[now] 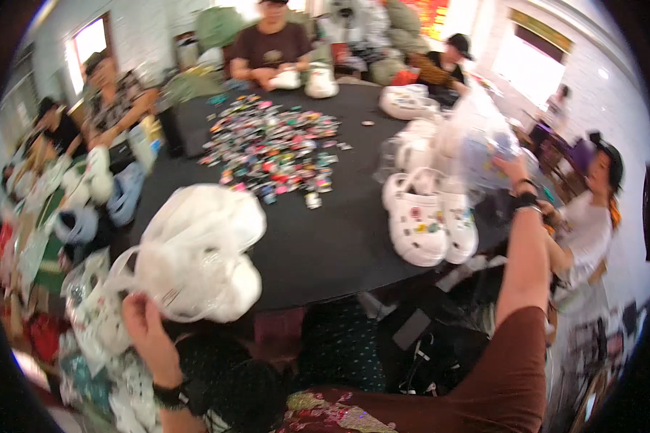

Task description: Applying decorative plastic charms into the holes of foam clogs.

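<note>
Left hand grips white-clog bag at 7 o'clock | right hand clutches clear plastic bag at 2 o'clock | advice: lift bags clear of charm pile on tabletop

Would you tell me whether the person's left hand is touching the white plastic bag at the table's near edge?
Touching. The head view shows the left hand gripping the bottom of the white plastic bag, fingers closed on the plastic with no gap.
</note>
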